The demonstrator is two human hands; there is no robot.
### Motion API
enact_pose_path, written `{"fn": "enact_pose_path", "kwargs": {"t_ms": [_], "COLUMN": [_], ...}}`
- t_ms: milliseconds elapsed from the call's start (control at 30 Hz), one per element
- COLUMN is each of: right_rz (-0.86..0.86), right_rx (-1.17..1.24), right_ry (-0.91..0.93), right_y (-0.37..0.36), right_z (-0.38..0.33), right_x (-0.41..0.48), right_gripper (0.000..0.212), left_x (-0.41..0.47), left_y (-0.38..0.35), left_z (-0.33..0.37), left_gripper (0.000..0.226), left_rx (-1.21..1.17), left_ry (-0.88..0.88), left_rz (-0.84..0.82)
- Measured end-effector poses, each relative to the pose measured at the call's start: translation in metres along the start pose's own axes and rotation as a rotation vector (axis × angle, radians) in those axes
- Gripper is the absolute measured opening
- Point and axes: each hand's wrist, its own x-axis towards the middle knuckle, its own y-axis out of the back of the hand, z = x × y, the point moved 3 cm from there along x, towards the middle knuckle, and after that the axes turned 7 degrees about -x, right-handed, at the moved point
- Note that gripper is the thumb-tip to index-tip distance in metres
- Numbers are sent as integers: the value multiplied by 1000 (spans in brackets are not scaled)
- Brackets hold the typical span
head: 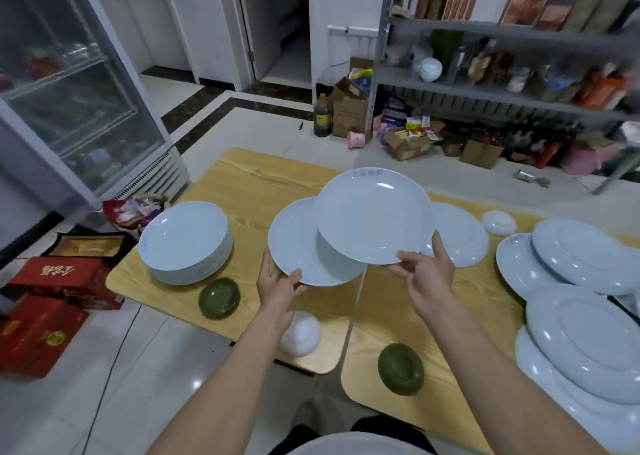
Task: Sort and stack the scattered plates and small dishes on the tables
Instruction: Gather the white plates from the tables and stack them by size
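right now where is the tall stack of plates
Head view, left side: the tall stack of plates sits on the left table, just beyond a green dish.

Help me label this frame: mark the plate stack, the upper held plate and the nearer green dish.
plate stack (183, 236), head view, top plate's middle.
upper held plate (374, 215), head view, its middle.
nearer green dish (400, 368), head view, its middle.

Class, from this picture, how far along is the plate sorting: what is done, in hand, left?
Done: a plate stack at left. In hand: the left hand grips the lower plate, the right hand the upper plate. Left: overlapping plates at right, two green dishes, two white dishes.
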Motion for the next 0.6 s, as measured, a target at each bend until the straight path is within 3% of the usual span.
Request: {"fn": "enact_pose_path", "kwargs": {"t_ms": [600], "right_rz": [103], "right_rx": [-45], "right_ry": [-46], "right_y": [-29], "right_z": [27], "right_x": [38], "right_gripper": [90], "left_x": [71], "left_y": [14], "left_z": [-2], "left_gripper": [94], "left_rx": [79], "left_ry": [92], "left_rz": [62]}}
